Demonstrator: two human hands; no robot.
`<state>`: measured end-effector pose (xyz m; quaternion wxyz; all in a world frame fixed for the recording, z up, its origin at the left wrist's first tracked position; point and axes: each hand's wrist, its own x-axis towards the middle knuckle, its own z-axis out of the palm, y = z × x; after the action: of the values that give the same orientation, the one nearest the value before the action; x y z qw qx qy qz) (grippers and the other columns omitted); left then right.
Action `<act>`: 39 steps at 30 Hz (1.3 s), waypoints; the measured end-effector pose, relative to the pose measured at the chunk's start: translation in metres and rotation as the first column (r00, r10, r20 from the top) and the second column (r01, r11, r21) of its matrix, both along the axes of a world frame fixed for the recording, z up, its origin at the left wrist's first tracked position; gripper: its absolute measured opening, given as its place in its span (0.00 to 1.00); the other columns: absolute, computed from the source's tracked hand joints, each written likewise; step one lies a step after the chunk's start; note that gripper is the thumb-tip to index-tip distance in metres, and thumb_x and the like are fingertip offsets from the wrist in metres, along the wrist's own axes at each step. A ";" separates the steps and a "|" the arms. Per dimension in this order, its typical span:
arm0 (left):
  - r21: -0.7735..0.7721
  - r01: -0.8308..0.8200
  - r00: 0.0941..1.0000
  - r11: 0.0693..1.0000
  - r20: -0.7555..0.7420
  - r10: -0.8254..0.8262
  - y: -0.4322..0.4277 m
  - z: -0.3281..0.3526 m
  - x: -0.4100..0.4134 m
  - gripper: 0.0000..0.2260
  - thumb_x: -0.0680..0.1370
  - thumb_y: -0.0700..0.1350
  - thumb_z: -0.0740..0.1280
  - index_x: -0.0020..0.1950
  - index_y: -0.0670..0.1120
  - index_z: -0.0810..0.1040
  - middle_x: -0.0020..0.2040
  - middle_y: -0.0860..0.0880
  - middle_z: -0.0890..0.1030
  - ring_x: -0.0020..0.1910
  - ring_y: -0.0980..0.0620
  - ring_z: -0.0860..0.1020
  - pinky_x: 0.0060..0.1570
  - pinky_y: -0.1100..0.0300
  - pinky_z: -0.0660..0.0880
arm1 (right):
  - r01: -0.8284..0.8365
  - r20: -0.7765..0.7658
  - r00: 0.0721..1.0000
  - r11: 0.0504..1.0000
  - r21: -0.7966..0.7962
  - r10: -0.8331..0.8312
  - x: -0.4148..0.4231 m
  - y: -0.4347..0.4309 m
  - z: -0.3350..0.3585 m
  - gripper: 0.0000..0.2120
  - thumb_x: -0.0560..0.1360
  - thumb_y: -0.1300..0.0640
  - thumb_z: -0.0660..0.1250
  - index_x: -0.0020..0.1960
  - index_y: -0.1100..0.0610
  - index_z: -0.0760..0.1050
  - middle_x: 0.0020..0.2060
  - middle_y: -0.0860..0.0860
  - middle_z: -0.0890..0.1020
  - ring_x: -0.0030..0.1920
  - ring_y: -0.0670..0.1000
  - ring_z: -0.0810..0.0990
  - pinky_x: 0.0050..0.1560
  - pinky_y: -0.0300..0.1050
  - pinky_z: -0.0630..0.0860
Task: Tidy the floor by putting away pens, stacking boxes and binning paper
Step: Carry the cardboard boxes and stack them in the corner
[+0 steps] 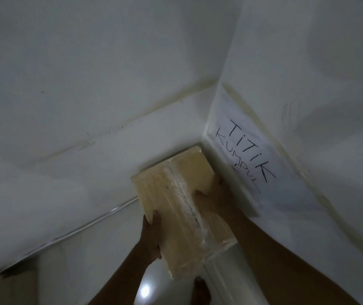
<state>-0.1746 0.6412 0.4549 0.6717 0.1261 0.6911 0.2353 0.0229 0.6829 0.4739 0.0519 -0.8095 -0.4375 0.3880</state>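
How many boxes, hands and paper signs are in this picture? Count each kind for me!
Boxes: 1, the cardboard box
Hands: 2, the left hand and the right hand, both holding the box
Paper signs: 1, the paper sign on the wall
Total: 4

The cardboard box (176, 205) reached into the far corner, hemmed by the left wall (88, 84) and the right wall (308, 62). The right hand (211, 194) filled the narrow gap beside the sign (242, 155). Open floor (110, 260) lay near left.
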 end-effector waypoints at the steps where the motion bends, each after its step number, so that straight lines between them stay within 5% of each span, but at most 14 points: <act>1: -0.001 -0.011 1.000 1.000 -0.002 0.011 0.000 -0.006 0.002 0.22 0.79 0.59 0.57 0.70 0.51 0.63 0.63 0.44 0.74 0.56 0.40 0.76 0.46 0.37 0.77 | -0.067 0.024 0.997 0.998 -0.016 0.068 0.000 -0.001 -0.005 0.51 0.71 0.37 0.66 0.77 0.57 0.38 0.75 0.58 0.55 0.73 0.62 0.59 0.69 0.60 0.65; 10: -0.080 0.026 1.000 0.996 -0.003 -0.026 0.010 -0.018 0.006 0.24 0.79 0.62 0.55 0.72 0.56 0.59 0.63 0.46 0.72 0.55 0.40 0.73 0.34 0.47 0.76 | -0.227 0.126 0.969 0.969 0.094 0.215 0.005 -0.004 -0.026 0.50 0.74 0.39 0.64 0.77 0.58 0.32 0.77 0.57 0.42 0.77 0.59 0.45 0.76 0.55 0.47; 13: -0.113 0.057 0.998 0.992 -0.002 -0.057 0.021 -0.017 0.016 0.25 0.77 0.64 0.56 0.72 0.58 0.59 0.65 0.46 0.71 0.56 0.41 0.71 0.44 0.40 0.74 | -0.281 0.200 0.947 0.949 0.144 0.250 0.008 0.001 -0.026 0.44 0.76 0.38 0.57 0.77 0.57 0.35 0.78 0.56 0.41 0.78 0.58 0.42 0.77 0.54 0.45; 16: -0.067 0.082 0.997 0.994 0.014 -0.081 0.033 -0.020 0.026 0.26 0.76 0.64 0.58 0.71 0.57 0.59 0.67 0.45 0.70 0.56 0.41 0.71 0.48 0.38 0.72 | -0.304 0.249 0.932 0.942 0.141 0.264 0.011 0.003 -0.029 0.35 0.81 0.48 0.55 0.78 0.59 0.38 0.78 0.56 0.42 0.78 0.57 0.40 0.77 0.52 0.44; 22: -0.105 0.144 0.990 0.984 0.018 -0.143 0.044 -0.025 0.036 0.29 0.77 0.66 0.56 0.74 0.56 0.55 0.69 0.45 0.68 0.66 0.36 0.69 0.56 0.27 0.68 | -0.339 0.244 0.918 0.938 0.077 0.312 0.018 0.007 -0.033 0.36 0.80 0.47 0.56 0.78 0.58 0.40 0.78 0.56 0.41 0.77 0.57 0.39 0.77 0.52 0.45; 27: -0.098 0.198 0.979 0.975 -0.032 -0.202 0.053 -0.023 0.030 0.27 0.78 0.62 0.58 0.73 0.50 0.60 0.65 0.45 0.71 0.61 0.43 0.72 0.57 0.44 0.72 | -0.367 0.233 0.907 0.930 0.024 0.352 0.023 0.011 -0.032 0.39 0.79 0.46 0.59 0.78 0.58 0.40 0.78 0.57 0.40 0.77 0.58 0.39 0.77 0.53 0.46; 36: -0.071 0.311 0.941 0.948 -0.115 -0.318 0.053 0.013 0.010 0.27 0.78 0.55 0.64 0.75 0.52 0.62 0.72 0.45 0.68 0.68 0.42 0.70 0.63 0.44 0.70 | -0.338 0.105 0.930 0.931 -0.133 0.353 0.027 -0.001 0.006 0.36 0.79 0.49 0.62 0.78 0.57 0.47 0.78 0.53 0.47 0.77 0.56 0.51 0.75 0.54 0.58; 39: -0.038 0.399 0.900 0.916 -0.172 -0.399 0.049 0.043 0.002 0.25 0.78 0.53 0.66 0.73 0.52 0.65 0.67 0.43 0.73 0.64 0.41 0.73 0.61 0.48 0.70 | -0.327 0.063 0.939 0.935 -0.138 0.338 0.017 -0.005 0.032 0.36 0.79 0.48 0.62 0.78 0.58 0.47 0.78 0.54 0.50 0.77 0.57 0.55 0.74 0.54 0.59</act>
<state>-0.1730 0.6904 0.4979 0.6418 0.2848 0.7075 0.0802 0.0397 0.6777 0.5062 -0.0844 -0.7413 -0.5448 0.3828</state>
